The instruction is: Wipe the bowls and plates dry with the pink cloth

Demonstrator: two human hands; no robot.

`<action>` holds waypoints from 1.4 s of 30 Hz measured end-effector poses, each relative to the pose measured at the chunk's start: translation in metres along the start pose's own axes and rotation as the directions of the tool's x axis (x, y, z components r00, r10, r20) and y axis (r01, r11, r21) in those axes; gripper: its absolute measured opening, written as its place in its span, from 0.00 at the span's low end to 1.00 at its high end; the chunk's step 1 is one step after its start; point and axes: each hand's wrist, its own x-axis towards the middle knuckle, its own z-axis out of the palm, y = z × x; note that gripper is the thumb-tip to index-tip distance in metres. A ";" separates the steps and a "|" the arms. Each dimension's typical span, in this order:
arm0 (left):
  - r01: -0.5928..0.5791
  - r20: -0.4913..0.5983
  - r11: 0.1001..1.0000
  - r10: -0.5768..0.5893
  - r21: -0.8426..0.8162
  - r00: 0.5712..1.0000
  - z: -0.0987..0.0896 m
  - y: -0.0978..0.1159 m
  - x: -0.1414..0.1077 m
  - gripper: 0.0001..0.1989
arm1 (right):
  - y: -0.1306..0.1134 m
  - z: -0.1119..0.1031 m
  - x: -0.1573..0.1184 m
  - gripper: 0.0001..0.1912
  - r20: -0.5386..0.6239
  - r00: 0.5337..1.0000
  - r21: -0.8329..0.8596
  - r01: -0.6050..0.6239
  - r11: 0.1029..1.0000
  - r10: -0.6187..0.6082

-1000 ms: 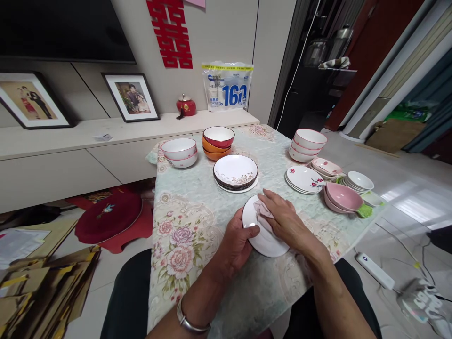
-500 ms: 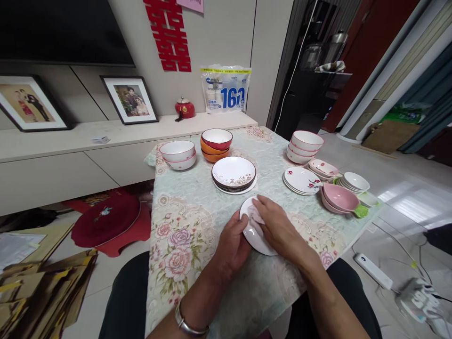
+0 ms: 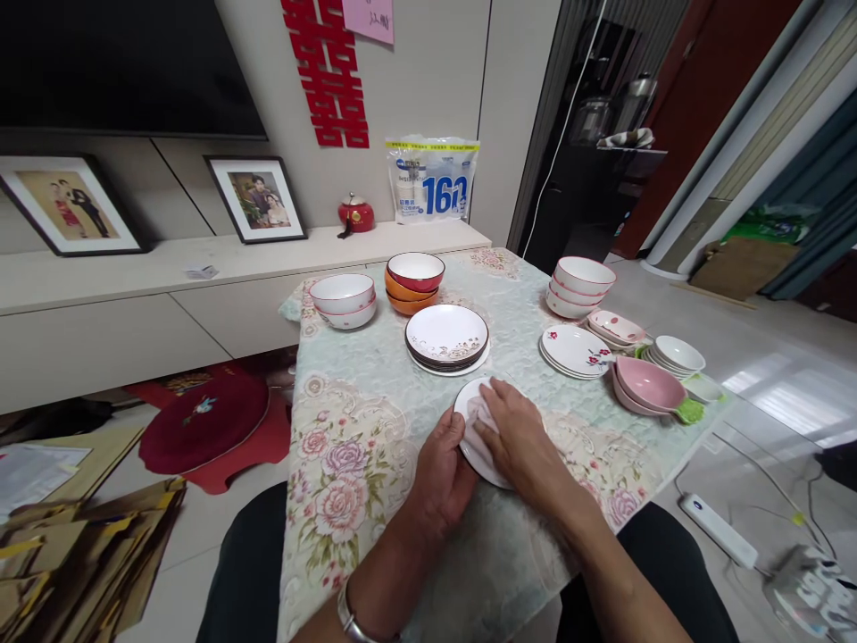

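The left hand (image 3: 443,460) pinches the left edge of a small white plate (image 3: 487,468), with the thumb at the rim and the other fingers mostly hidden beneath. The right hand (image 3: 519,433) lies over the plate, fingers close together, holding a crumpled pale cloth (image 3: 478,416) against its upper face. The plate is between the two hands, over the near part of a table (image 3: 381,384) with a flowered cover; whether its underside touches the cover cannot be told.

Just beyond the plate is a stack of brown-rimmed plates (image 3: 447,338). Behind that stack, red and orange bowls (image 3: 413,284) sit piled together, with two white bowls (image 3: 343,302) just to their left. Toward the right side are flower-patterned plates (image 3: 572,348), a taller pile of pink-rimmed bowls (image 3: 581,288) behind them, spotted dishes (image 3: 617,327), pink bowls (image 3: 648,386) and small white bowls (image 3: 678,354). A silver bracelet (image 3: 349,618) circles the left wrist
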 end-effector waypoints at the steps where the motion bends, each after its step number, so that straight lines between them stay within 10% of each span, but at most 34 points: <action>1: 0.013 0.002 1.000 -0.013 -0.020 1.000 0.000 0.000 0.000 0.12 | -0.007 0.000 -0.001 0.28 0.016 0.998 0.002 0.057 0.998 -0.057; 4: 0.046 0.011 0.998 -0.045 -0.053 0.999 0.001 -0.002 0.000 0.12 | -0.016 -0.002 0.004 0.27 0.048 0.991 0.001 0.124 0.992 -0.124; 12: 0.013 0.002 1.000 -0.013 -0.018 1.000 0.001 0.001 -0.004 0.11 | 0.018 -0.001 0.018 0.26 -0.110 0.980 -0.048 -0.173 0.984 0.167; 20: -0.012 0.014 0.999 0.012 -0.046 1.000 0.002 0.000 0.000 0.11 | -0.023 -0.002 0.004 0.26 0.018 0.993 0.007 0.119 0.993 -0.119; 31: -0.036 0.117 0.990 0.020 0.135 0.993 0.007 0.006 -0.011 0.24 | 0.041 -0.019 0.020 0.25 -0.235 0.938 0.366 -0.156 0.917 0.254; 36: -0.242 0.137 0.933 0.211 0.267 0.968 0.010 0.011 -0.014 0.23 | 0.046 -0.019 0.018 0.28 -0.095 0.897 0.791 -0.194 0.580 0.431; 42: -0.529 0.475 0.564 0.255 0.634 0.842 0.012 0.018 -0.028 0.14 | 0.037 -0.028 0.021 0.31 0.232 0.867 0.972 -0.228 -0.061 0.441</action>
